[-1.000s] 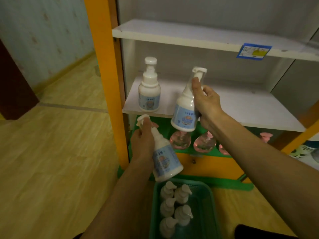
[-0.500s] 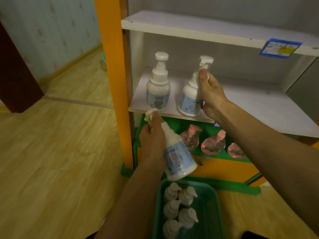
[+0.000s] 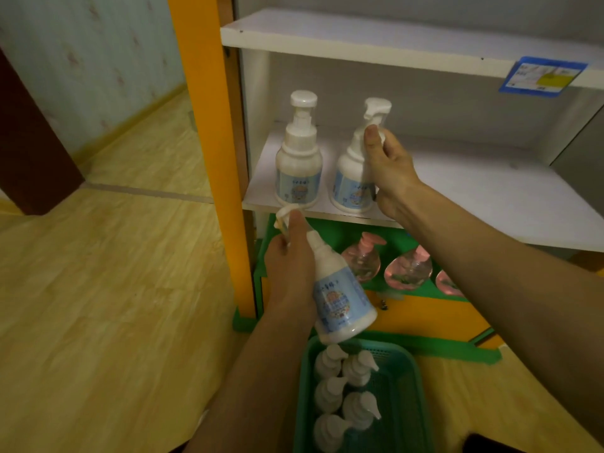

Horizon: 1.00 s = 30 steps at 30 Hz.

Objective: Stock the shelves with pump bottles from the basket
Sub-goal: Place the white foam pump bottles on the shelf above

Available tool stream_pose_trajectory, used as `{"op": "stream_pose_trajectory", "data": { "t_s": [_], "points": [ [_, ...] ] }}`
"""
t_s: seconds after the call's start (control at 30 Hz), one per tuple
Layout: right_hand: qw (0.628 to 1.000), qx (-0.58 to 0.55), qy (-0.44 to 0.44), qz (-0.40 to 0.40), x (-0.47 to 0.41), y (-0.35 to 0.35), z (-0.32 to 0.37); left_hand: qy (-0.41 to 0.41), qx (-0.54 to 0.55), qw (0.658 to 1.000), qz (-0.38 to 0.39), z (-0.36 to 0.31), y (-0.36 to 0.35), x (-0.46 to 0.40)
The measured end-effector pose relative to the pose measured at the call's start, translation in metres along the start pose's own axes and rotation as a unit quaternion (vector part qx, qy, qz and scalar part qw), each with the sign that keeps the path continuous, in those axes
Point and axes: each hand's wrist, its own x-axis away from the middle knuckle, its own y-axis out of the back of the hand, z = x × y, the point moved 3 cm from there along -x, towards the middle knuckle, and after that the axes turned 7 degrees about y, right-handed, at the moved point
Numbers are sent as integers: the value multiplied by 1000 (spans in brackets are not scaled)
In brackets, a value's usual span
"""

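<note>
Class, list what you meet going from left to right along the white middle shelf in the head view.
Orange post → standing pump bottle → second pump bottle → right hand gripping its neck → bare shelf.

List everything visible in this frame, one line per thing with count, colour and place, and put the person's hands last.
shelved pump bottles: 2, white with pale blue labels, upright at the left end of the middle shelf
held pump bottle: 1, white with a blue label, tilted above the basket
basket bottles: at least 6, white, in the basket
basket: 1, green, on the floor below the shelves
pink bottles: 3 seen in part, clear pink, bottom green shelf
middle shelf: 1, white
upper shelf: 1, white
price tag: 1, blue and yellow, front edge of the upper shelf
shelf post: 1, orange, left side
floor: wood, yellowish
left hand: grips the held pump bottle's neck
right hand: grips the neck of the right shelved bottle
</note>
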Motion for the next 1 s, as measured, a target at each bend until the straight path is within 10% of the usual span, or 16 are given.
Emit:
{"op": "stream_pose_trajectory", "data": {
  "t_s": [1.0],
  "points": [
    [985,158,60,47,128,85,12,-42,-82,993,80,9,-32,25]
  ]
}}
